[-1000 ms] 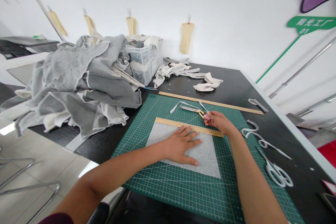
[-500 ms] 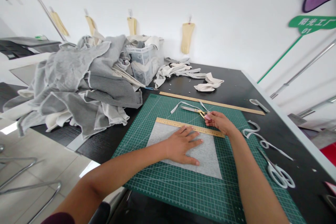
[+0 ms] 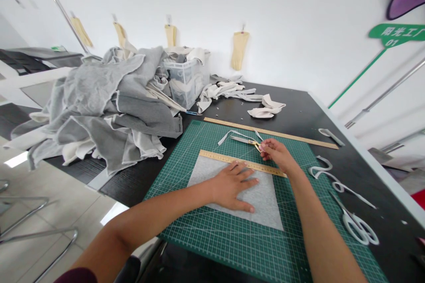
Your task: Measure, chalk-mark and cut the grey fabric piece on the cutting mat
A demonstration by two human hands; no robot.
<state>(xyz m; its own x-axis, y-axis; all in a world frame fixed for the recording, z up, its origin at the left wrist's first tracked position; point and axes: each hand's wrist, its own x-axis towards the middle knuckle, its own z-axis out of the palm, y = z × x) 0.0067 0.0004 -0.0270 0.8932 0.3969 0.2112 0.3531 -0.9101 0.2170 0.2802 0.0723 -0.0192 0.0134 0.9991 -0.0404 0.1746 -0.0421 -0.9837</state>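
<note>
My left hand (image 3: 233,185) lies flat with spread fingers on a light grey cloth piece (image 3: 265,210), its fingertips reaching a short wooden ruler (image 3: 215,155) along the cloth's far edge. Beyond the ruler's right part, my right hand (image 3: 272,152) has its fingers closed at the handles of gold-handled scissors (image 3: 247,141), whose blades point left. A thin grey strip (image 3: 232,131) curves just behind the scissors. All of this is on a green cutting mat (image 3: 232,243).
A long wooden ruler (image 3: 272,133) crosses the mat's far edge. White scissors (image 3: 358,225) and curled strips (image 3: 335,181) lie right. A heap of grey cloth (image 3: 96,93) and a full plastic box (image 3: 186,82) stand left, with scraps (image 3: 267,107) behind.
The whole view has shifted slightly, moving the scene a little right and down. Both hands keep nearly the same places, the left on the cloth and the right at the gold-handled scissors.
</note>
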